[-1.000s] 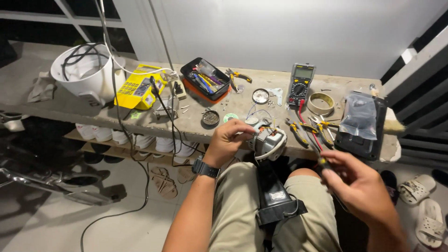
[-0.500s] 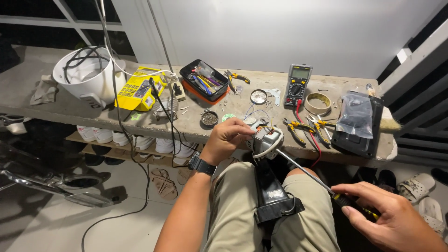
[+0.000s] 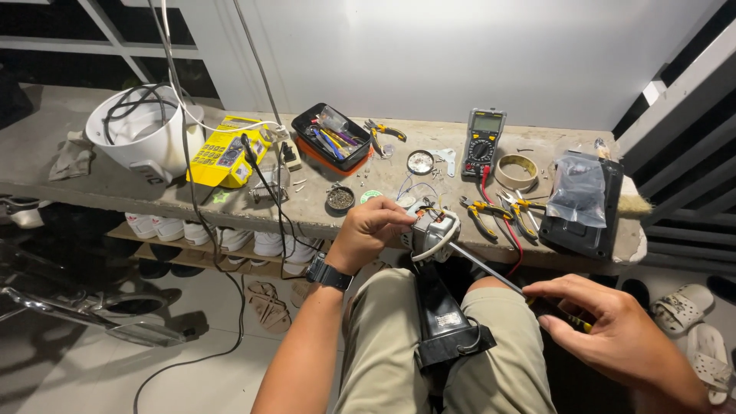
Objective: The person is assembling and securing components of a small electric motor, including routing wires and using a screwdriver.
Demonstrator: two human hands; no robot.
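Fingers (image 3: 387,215) grip motor unit (image 3: 431,234); right hand (image 3: 613,330) pinches screwdriver (image 3: 498,276)

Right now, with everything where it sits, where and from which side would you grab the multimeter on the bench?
Grip the multimeter by its long yellow-edged sides at mid-body, coming from above. It lies flat, face up, so only the side edges are free. Keep clear of the lower end, where its red lead runs out, and mind the tape roll close on its right.
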